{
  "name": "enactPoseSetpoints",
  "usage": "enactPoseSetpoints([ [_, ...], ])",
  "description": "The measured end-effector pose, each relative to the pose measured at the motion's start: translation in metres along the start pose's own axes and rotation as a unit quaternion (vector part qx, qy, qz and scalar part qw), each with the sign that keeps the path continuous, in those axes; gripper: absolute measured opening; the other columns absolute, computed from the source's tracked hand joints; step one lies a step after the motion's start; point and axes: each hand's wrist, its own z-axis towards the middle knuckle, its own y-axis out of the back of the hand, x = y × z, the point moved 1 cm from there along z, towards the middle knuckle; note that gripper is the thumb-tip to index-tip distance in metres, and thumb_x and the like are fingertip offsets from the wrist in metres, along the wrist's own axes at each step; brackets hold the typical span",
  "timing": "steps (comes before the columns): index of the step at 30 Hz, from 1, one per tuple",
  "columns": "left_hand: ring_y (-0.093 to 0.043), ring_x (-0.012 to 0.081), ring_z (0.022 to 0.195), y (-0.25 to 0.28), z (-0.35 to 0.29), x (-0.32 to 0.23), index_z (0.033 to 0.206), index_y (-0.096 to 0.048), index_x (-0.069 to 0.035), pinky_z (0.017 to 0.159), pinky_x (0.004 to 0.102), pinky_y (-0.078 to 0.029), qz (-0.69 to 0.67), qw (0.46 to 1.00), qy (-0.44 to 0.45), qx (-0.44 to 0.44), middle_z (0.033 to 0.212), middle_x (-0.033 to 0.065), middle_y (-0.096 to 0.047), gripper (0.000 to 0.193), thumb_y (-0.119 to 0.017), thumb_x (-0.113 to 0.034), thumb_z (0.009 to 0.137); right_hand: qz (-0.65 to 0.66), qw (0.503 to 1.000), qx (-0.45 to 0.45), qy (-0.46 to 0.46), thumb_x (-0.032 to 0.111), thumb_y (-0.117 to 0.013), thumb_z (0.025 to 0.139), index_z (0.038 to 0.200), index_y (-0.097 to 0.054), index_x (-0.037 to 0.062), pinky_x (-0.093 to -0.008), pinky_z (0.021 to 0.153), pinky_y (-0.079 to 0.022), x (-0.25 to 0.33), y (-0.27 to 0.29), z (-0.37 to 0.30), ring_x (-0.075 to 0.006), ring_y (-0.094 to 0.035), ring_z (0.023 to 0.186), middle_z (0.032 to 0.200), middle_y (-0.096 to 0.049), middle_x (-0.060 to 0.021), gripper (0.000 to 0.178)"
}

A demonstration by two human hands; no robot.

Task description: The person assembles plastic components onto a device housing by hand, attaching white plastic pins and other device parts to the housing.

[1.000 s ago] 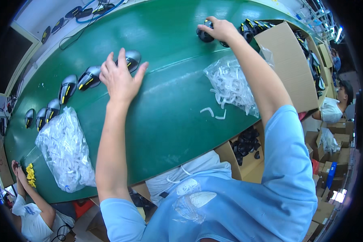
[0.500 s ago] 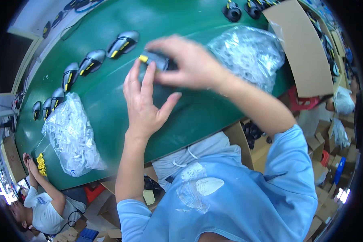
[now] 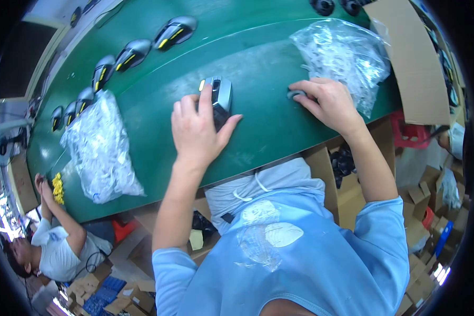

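On the green table [image 3: 263,121], a silver-and-black computer mouse [image 3: 225,95] lies with a yellow patch at its far left edge. My left hand [image 3: 195,126] holds it from the left, the index finger along its side and the thumb around its near end. Its palm side is hidden. Farther right, my right hand [image 3: 329,102] pinches a small grey curved piece [image 3: 296,95] between thumb and fingers, just above the tabletop. Beside that hand lies a clear plastic bag [image 3: 347,55] of translucent parts.
Several similar mice with yellow strips [image 3: 175,32] form a curved row at the far left. Another clear bag [image 3: 102,152] lies at left, near yellow parts [image 3: 58,188] and a co-worker [image 3: 63,247]. A cardboard box flap [image 3: 411,63] and red stool [image 3: 408,131] are at right.
My right hand has left the mouse and moved right to the bag, now pinching a grey piece. The mouse has been set down on the table under my left hand.
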Motion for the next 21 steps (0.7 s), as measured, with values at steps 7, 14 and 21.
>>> enactPoseSetpoints([
  [7, -0.06, 0.0426, 0.126, 0.042, 0.013, 0.007, 0.147, -0.067, -0.008, 0.109, 0.0535, -0.049, -0.036, 0.99, -0.134, 0.015, 0.144, 0.0213, -0.063, 0.084, -0.088, -0.057, 0.083, 0.059, 0.997, -0.028, 0.037, 0.016, -0.076, 0.098, 0.113, -0.078, 0.0112, -0.0433, 0.069, -0.059, 0.008, -0.004, 0.012, -0.0309, -0.076, 0.08, 0.09, -0.078, -0.0115, 0.017],
  [14, -0.06, 0.0402, 0.124, -0.002, -0.017, -0.004, 0.142, -0.068, -0.006, 0.108, 0.055, -0.048, -0.078, 0.983, -0.158, 0.048, 0.14, 0.0171, -0.065, 0.075, -0.092, -0.046, 0.083, 0.276, 0.96, -0.019, -0.031, 0.012, -0.078, 0.093, 0.104, -0.081, 0.0082, -0.0318, 0.06, -0.051, 0.041, 0.001, 0.01, -0.0168, -0.07, 0.068, 0.086, -0.078, -0.0082, 0.012],
  [21, -0.059, 0.0362, 0.114, -0.022, -0.025, -0.018, 0.141, -0.066, 0.0, 0.1, 0.0485, -0.046, -0.063, 0.994, -0.07, -0.056, 0.126, 0.0153, -0.065, 0.078, -0.096, -0.037, 0.079, 0.256, 0.96, -0.087, 0.08, 0.009, -0.084, 0.092, 0.108, -0.081, 0.0078, -0.0394, 0.075, -0.056, 0.074, -0.034, 0.013, -0.0267, -0.069, 0.08, 0.095, -0.08, -0.0082, 0.016],
])
